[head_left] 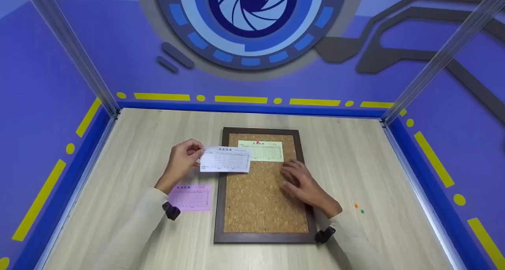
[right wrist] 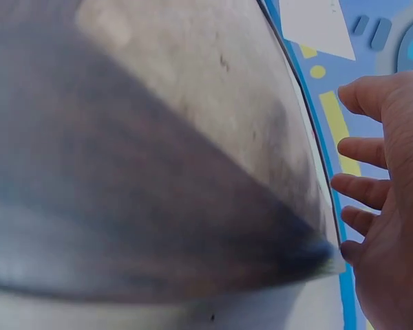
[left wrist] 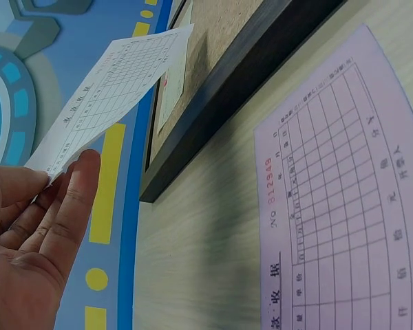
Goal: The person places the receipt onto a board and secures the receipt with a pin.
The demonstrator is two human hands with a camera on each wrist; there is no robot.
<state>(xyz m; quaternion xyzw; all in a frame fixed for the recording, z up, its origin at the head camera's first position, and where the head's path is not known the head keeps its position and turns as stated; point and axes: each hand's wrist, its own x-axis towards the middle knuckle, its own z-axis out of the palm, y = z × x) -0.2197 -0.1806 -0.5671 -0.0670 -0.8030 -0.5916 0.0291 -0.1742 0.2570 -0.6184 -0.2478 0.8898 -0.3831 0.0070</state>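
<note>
While the left hand [head_left: 180,162] pinched the white slip [head_left: 225,160] by its left end, thumb against fingers, the rest of the slip stuck out rightward, its far end over the corkboard [head_left: 266,201]. Long axis ran roughly left-right, so across the board's long axis; left wrist view showed it raised off the cork and tilted, not lying flat. From the left fingers, board was to the right; from the right hand [head_left: 309,187], slip was to the left, so left was clearly the nearer one. Right fingers were loosely spread, nothing visible in them, over the board's right side just below the green slip [head_left: 270,153]; couldn't tell if they touched cork. Green slip lay near board's top, pink pin [head_left: 258,142] at its upper edge, lower left covered by white in head view. Purple slip [head_left: 192,199] sat on the table [head_left: 169,238], left of the frame. Key relation, my read: white's free end versus bare cork below green
</note>
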